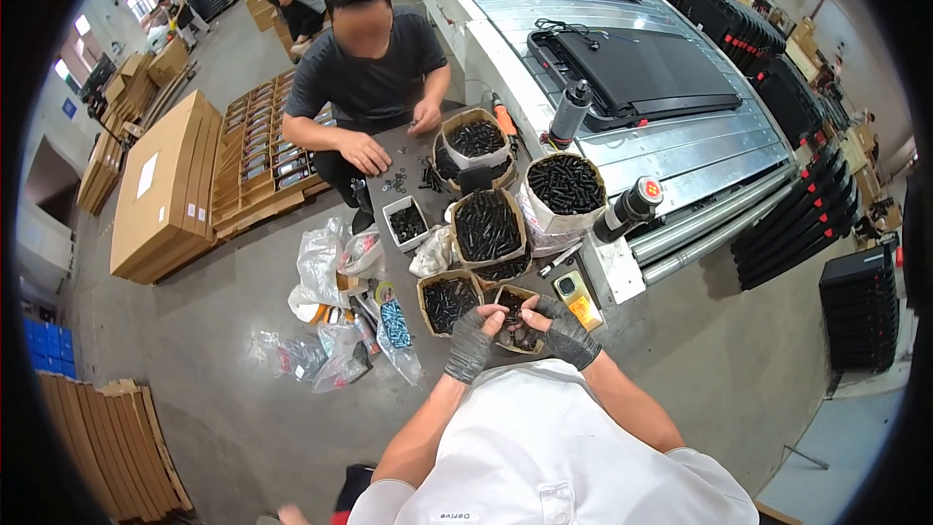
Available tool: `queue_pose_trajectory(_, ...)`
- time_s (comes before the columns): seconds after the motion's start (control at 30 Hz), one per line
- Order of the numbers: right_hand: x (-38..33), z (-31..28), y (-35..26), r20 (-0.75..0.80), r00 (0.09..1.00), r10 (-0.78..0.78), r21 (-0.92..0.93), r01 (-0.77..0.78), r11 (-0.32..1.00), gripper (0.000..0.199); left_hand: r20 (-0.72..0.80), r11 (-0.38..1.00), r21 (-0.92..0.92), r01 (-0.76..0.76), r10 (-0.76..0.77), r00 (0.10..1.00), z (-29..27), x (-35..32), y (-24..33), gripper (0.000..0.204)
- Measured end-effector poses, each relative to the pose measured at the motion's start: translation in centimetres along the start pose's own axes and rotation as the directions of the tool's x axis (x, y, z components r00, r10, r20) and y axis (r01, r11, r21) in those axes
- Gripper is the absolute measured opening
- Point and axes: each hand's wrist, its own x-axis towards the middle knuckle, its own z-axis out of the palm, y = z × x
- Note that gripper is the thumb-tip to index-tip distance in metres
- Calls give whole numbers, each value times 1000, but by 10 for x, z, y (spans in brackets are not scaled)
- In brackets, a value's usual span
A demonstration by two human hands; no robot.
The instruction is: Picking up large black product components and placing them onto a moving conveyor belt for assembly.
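My left hand point(472, 338) and my right hand point(562, 329), both in dark grey gloves with bare fingertips, meet over a small brown box of black screws point(513, 299) at the near edge of a dark table point(413, 151). The fingertips of both hands pinch a small dark part between them; it is too small to tell its exact shape. Another open box of black screws point(448, 299) stands just left of my left hand. A yellow hand-held device point(575, 296) lies right of my right hand.
Larger paper-lined boxes of black screws point(488, 227) point(565, 185) point(475, 139) fill the table. A person in a dark shirt point(367, 78) sorts small parts across from me. Plastic bags point(328, 267) lie on the floor at left. A roller conveyor point(661, 151) with black flat machines runs at right.
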Motion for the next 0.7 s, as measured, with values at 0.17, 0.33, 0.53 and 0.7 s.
queue_pose_trajectory(0.17,0,2,-4,-20,1000,-18,-6,17,1000,17,-19,990,135,-39,42,999,-1,-1,2,20)
queue_pose_trajectory(0.33,-1,6,-10,-50,998,-31,-4,30,1000,17,-29,990,135,-38,42,999,-1,-1,5,22)
queue_pose_trajectory(0.53,1,10,-17,-85,991,-99,-129,87,988,18,-53,974,205,-99,113,992,4,-1,10,27)
queue_pose_trajectory(0.7,0,14,-21,-78,986,-145,-199,127,972,19,6,940,-329,94,-97,995,10,-2,11,26)
